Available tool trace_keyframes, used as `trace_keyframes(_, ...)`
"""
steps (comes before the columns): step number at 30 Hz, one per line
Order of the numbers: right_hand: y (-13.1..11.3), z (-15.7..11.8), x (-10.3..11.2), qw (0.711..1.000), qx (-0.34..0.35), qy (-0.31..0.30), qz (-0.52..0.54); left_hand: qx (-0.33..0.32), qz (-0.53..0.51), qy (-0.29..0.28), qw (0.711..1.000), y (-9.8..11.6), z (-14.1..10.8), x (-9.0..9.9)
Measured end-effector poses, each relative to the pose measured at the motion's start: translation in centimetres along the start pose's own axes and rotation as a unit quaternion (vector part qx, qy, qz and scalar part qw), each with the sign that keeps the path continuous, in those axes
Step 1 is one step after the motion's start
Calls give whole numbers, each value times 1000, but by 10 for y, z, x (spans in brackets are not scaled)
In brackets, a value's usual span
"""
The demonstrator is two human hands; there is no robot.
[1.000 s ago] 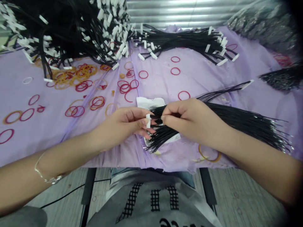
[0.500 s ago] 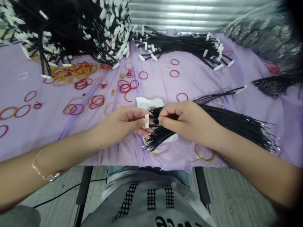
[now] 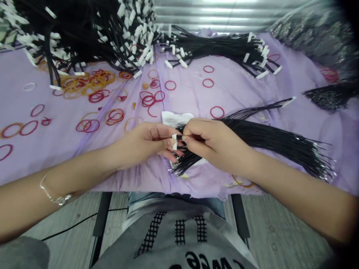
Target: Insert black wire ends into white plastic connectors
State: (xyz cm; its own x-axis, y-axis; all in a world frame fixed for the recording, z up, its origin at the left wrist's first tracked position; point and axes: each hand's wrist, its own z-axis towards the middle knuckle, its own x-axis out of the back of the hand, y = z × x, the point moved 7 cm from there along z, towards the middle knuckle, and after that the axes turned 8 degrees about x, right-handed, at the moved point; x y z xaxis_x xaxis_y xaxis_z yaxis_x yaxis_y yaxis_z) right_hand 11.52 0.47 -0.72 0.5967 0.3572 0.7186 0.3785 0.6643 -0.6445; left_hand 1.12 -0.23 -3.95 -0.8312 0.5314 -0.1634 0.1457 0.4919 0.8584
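Got a white connector point(image 3: 174, 142) pinched in my left hand point(image 3: 151, 144), right hand point(image 3: 214, 144) gripping a black wire point(image 3: 180, 137) just beside it. That's over the wire bundle's point(image 3: 276, 144) left end (rubber bands point(image 3: 97, 80) all over the counter point(image 3: 187, 95), lol).

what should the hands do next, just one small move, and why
I'd probably ease the black wire straight toward the white connector with the right hand while the left hand steadies that connector: the left pinches it, and the right pinches the wire close beside it. Whether the wire's end is seated is too small to tell.
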Motion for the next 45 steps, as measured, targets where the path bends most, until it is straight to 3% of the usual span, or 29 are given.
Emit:
trace_keyframes(5,-2,0,7,999,7,-17,-43,4,-13,7,1000,-2,1,1)
trace_keyframes(9,-15,-4,26,990,77,10,-122,-4,-37,3,999,-3,1,2)
trace_keyframes(15,-23,-9,11,959,173,-98,-203,9,-81,-12,997,-6,2,3)
trace_keyframes(22,-15,-6,9,961,120,-77,-237,16,-106,6,994,-6,2,6)
trace_keyframes(26,-18,-8,27,979,93,48,-177,3,-98,5,995,-4,1,5)
trace_keyframes(28,-14,-9,31,984,62,76,-149,-5,-93,2,996,-3,1,4)
trace_keyframes(34,3,-8,19,996,-38,42,-74,-11,-81,25,996,-6,0,6)
trace_keyframes(45,2,-7,18,995,-49,64,-56,7,-91,47,995,-7,0,8)
